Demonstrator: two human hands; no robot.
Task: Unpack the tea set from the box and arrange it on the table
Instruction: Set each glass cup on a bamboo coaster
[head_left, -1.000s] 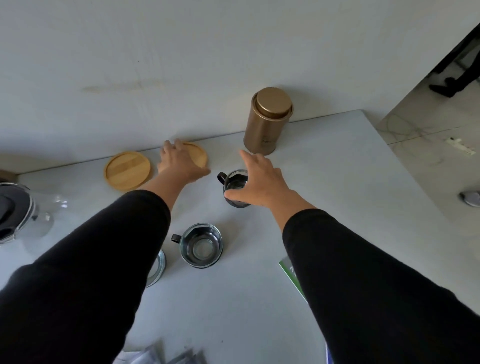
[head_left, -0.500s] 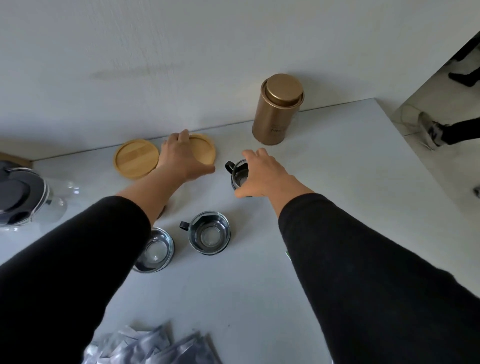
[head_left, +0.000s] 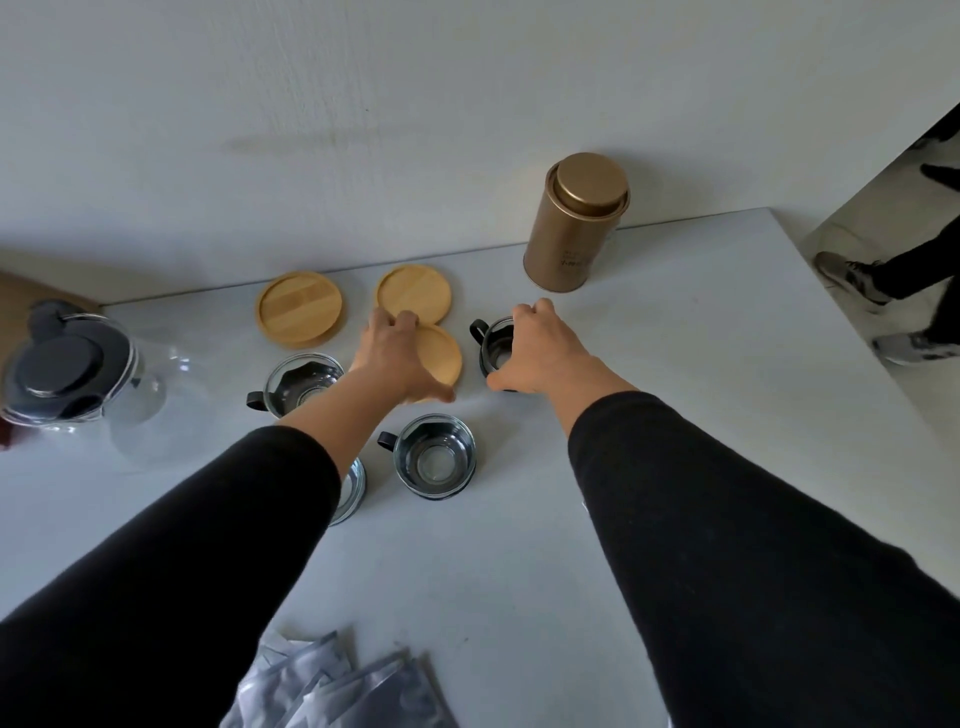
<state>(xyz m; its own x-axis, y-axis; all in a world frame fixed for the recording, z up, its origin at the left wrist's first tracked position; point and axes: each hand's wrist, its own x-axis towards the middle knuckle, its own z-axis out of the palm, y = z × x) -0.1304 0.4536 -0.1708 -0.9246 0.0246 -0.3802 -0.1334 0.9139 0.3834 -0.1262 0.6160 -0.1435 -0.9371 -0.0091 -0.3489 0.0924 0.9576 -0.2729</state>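
Third wooden coaster (head_left: 439, 358) now drawn off the stack, lying flat just nearer than the rear coaster (head_left: 414, 293) it sat on half a second ago, slightly overlapping that one's near edge. Left hand (head_left: 395, 358) gripping it from above, fingers curled over the far rim, thumb at the near side. Just right of this coaster, a glass cup (head_left: 496, 353) with a black handle, right hand (head_left: 540, 348) clasped round its rim and side, a second ago only spread above it. Left of the coaster, another cup (head_left: 301, 384); nearer, a third cup (head_left: 435, 457) standing free, and a fourth (head_left: 349, 491) mostly hidden under the left sleeve. Farther left, one more coaster (head_left: 300, 309), then the glass teapot (head_left: 78, 379) at the counter (head_left: 701, 374) edge. Behind and right, a gold tin (head_left: 576, 223) by the wall; nearest, crumpled silver wrapping (head_left: 332, 686). Likely meaning: unpacking done, pairing of cups with coasters begun, held cup probably bound for the freed coaster.
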